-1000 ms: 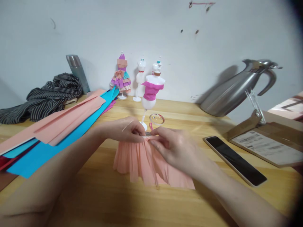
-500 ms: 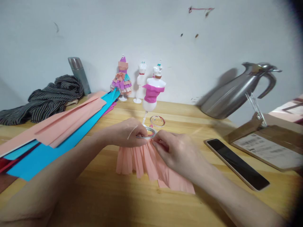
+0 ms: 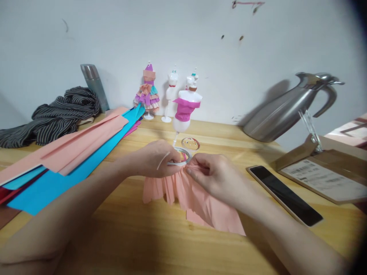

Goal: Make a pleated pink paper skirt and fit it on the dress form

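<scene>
The right hand's [image 3: 222,177] fingers pinch the peach paper [image 3: 205,204], stretched left to right beneath the ring [image 3: 189,155] the left hand [image 3: 153,158] clasps.

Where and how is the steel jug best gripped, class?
Grip the steel jug by its handle, probably from the right and above the cardboard box: the handle curves out that side around an open gap, while the body looks broad and smooth.

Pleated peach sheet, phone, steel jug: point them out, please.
Pleated peach sheet [image 3: 197,196]: head view, middle of the folds below the hands.
Phone [image 3: 285,195]: head view, middle of the dark screen.
Steel jug [image 3: 276,112]: head view, side of the body.
</scene>
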`<action>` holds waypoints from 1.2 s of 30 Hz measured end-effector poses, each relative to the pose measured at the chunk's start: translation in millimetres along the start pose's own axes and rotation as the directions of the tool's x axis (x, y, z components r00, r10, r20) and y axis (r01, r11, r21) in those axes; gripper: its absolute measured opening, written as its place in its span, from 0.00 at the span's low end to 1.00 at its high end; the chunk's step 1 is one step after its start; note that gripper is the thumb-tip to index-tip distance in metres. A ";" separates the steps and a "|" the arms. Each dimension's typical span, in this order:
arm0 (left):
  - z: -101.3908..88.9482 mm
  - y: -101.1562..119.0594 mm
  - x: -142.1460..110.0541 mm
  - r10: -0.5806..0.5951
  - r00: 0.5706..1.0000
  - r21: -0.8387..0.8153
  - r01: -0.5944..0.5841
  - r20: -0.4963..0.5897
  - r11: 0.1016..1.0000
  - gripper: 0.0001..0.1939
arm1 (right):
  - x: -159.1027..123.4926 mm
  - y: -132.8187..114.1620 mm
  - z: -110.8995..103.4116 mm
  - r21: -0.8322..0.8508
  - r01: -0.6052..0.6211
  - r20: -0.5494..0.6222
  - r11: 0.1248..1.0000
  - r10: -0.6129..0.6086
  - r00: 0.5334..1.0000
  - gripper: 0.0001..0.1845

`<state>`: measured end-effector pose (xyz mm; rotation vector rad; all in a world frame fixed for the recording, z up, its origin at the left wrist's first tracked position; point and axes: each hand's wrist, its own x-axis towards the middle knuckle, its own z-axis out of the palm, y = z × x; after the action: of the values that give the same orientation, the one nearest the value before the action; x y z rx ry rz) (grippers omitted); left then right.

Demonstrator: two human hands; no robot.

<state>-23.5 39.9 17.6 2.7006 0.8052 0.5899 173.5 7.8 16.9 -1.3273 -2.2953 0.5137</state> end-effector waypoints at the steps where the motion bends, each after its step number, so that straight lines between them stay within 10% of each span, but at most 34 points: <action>1: 0.8 0.5 -0.3 -0.001 1.000 0.006 0.001 -0.009 1.000 0.18 | 0.2 0.0 -0.4 0.030 0.002 0.009 1.000 -0.002 1.000 0.12; 15: -7.8 23.0 -2.3 -0.129 0.991 0.204 0.132 -0.027 0.970 0.13 | 5.4 7.3 -10.7 0.366 -0.111 0.154 0.924 0.057 0.986 0.18; 36: -3.4 42.5 5.6 -0.329 0.943 0.413 0.321 -0.052 0.853 0.11 | 5.6 1.8 -4.9 0.296 -0.087 -0.006 0.951 0.093 0.996 0.15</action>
<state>-1.2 9.1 37.4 2.8209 1.4961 0.3375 175.0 14.0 21.1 -1.2835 -2.0497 0.8347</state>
